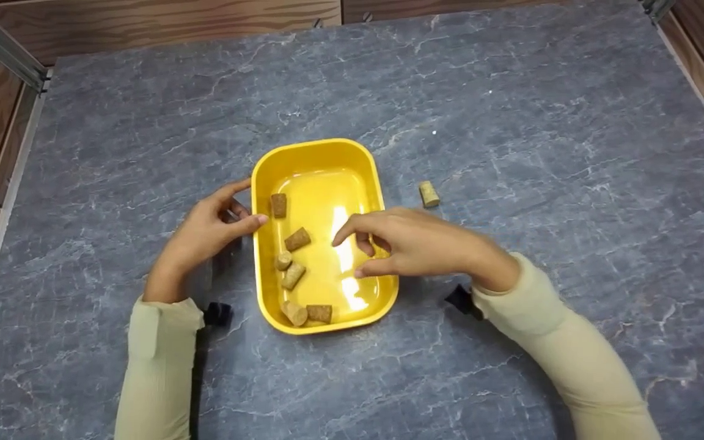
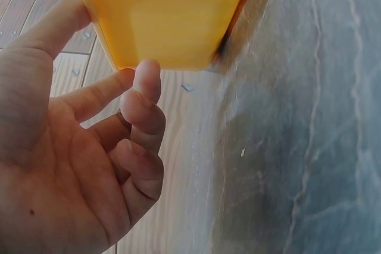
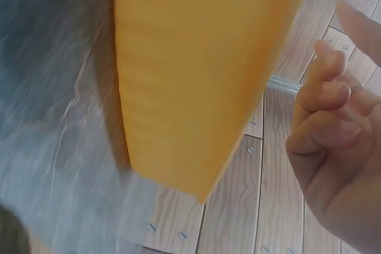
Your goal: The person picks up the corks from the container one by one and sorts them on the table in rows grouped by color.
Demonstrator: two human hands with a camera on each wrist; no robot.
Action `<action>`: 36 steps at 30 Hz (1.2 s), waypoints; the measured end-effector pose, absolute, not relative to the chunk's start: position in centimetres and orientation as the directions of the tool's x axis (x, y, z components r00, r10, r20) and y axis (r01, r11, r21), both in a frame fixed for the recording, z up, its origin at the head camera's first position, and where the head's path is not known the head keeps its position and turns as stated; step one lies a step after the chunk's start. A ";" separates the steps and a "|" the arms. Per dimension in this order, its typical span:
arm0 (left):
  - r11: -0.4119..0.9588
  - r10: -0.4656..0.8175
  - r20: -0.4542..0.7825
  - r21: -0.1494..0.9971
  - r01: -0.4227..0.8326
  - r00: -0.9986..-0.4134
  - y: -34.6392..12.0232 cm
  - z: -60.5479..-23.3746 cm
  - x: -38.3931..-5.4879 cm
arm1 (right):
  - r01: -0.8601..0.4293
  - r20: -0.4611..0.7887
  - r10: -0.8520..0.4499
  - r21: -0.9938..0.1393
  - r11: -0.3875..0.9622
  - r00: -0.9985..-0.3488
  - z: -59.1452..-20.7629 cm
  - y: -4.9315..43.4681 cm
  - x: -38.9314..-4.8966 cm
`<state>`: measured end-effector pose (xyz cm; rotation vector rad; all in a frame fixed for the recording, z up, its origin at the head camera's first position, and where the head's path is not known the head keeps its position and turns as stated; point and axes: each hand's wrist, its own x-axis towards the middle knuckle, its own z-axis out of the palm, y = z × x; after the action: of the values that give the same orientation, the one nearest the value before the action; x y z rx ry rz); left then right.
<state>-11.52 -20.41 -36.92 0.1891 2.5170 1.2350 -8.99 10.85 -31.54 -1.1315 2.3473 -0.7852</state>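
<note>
A yellow plastic tub (image 1: 327, 156) sits on the table with several corks, among them a dark brown cork (image 1: 278, 205) and a lighter cork (image 1: 293, 276), mostly along its left side. My left hand (image 1: 208, 229) holds the tub's left rim, thumb hooked over it and index finger against the outside; the other fingers curl loosely below, as the left wrist view shows. My right hand (image 1: 416, 241) hovers over the tub's right side, fingers loosely bent and nothing between them. Right of the tub, a single pale cork (image 1: 429, 194) lies on the table.
The grey marble-patterned table (image 1: 541, 134) stretches around the tub. Wood-patterned panels (image 1: 175, 21) border its far side, with more at left and right. Black wrist devices (image 1: 217, 314) show beside both sleeves.
</note>
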 end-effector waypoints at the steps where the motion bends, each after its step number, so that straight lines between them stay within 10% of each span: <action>1: 0.615 0.260 -0.233 0.788 -0.025 -0.937 -20.4 -36.9 -11.5 | -0.566 -0.123 -0.809 -0.654 0.502 -0.575 -31.6 10.5 -9.1; 19: 0.602 0.267 -0.216 0.799 -0.013 -0.939 -20.5 -36.9 -11.5 | -0.596 -0.400 -0.851 -0.608 0.525 -0.341 -33.8 5.8 -9.3; 36: 0.592 0.266 -0.217 0.806 -0.019 -0.939 -20.3 -37.0 -11.6 | -0.612 -0.506 -0.812 -0.554 0.564 -0.290 -35.2 4.5 -9.2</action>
<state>-11.60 -20.32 -36.99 0.2009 2.5089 1.2754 -9.17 4.45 -35.22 -1.1409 2.0138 -0.3239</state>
